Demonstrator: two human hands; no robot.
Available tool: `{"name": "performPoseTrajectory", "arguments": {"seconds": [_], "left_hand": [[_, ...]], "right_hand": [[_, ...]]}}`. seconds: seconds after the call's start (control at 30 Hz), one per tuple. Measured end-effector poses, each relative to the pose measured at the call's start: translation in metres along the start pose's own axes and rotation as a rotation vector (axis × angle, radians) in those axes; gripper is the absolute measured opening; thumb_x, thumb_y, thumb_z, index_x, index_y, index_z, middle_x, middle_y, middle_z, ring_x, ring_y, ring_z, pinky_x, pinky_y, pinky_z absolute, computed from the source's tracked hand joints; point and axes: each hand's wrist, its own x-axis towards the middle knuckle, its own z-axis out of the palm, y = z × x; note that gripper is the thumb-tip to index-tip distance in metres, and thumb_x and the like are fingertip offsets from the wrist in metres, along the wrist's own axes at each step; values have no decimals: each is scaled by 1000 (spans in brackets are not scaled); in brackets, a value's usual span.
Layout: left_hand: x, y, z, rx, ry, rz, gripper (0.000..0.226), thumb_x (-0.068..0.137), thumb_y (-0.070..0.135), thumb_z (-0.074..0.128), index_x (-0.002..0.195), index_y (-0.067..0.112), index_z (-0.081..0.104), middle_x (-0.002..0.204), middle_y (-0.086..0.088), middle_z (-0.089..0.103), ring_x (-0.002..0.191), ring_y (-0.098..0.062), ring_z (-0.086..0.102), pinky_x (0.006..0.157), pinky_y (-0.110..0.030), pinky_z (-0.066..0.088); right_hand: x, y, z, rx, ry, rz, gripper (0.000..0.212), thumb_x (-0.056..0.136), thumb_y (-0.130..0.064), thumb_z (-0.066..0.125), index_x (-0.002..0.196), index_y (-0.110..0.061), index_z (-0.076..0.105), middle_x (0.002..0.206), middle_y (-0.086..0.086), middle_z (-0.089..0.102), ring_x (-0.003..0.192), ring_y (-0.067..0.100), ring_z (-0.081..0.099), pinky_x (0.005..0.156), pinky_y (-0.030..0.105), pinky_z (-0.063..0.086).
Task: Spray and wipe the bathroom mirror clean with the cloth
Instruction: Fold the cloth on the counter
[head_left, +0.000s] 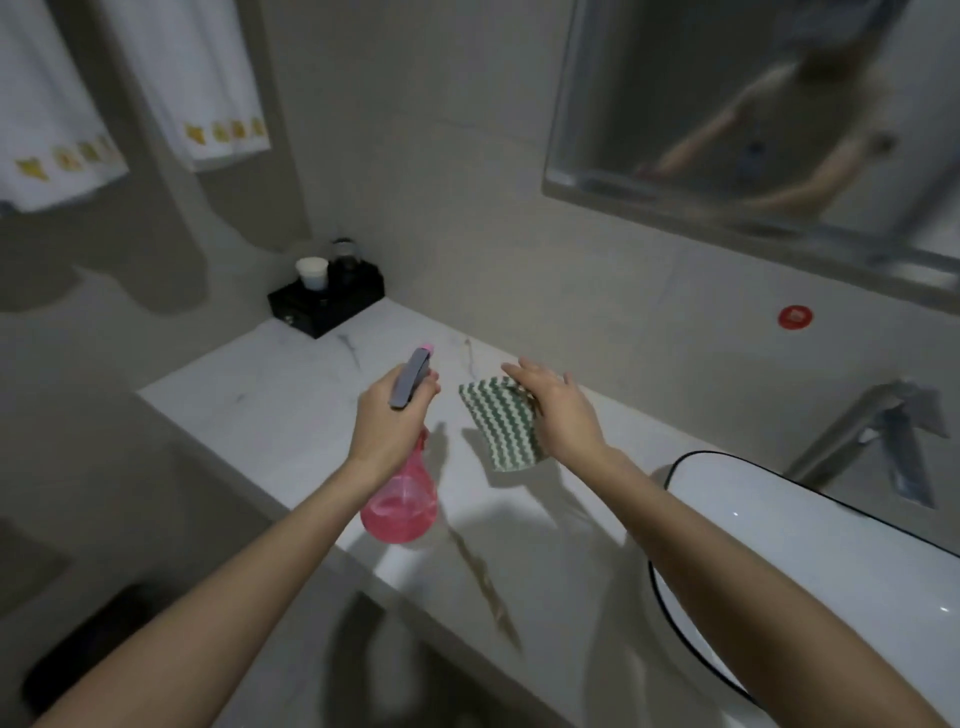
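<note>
2 bare hands reach out over a pale marble counter (270, 395). The left hand (387, 421) is wrapped around the neck of 1 pink spray bottle (401, 506), fingers closed under its grey trigger head (410, 383), and the bottle hangs above the counter with pink liquid pooled in its round lower part. The right hand (558, 410) holds 1 green-and-white zigzag cloth (501, 426) by its right edge; the thumb side is hidden behind the cloth and the fingers are spread forward, so the cloth hangs down just left of the palm. The cloth and the bottle are near each other but apart. 1 mirror (753, 119) hangs on the wall at far right, above both hands, its glass hazy and showing a blurred reflection of 2 arms. Below it on the wall sits 1 round red sticker (795, 317). At near right is 1 white basin (831, 561) with a dark rim, and 1 metal faucet (878, 431) stands behind it. At the far left corner of the counter 1 black tray (324, 304) carries 2 cups, 1 white and 1 dark. 2 white towels (208, 83) with yellow motifs hang at far left.
</note>
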Motion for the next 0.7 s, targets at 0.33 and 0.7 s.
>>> {"name": "performPoseTrajectory", "arguments": {"seconds": [0.33,0.7], "left_hand": [[85,-75,-37,189,-18,19,13,96,26,52,85,25,58,79,-12,64,55,-24,57,63,-48,52],[176,-155,-31,239,-273,89,32,95,24,53,121,7,51,94,-5,57,81,-21,56,76,-36,50]], "right_hand": [[71,20,100,26,-136,101,51,96,-1,40,143,-20,41,154,5,31,143,20,25,115,35,10],[78,-9,178,53,-110,397,60,90,7,33,144,-19,39,149,5,38,138,20,31,111,30,18]]}}
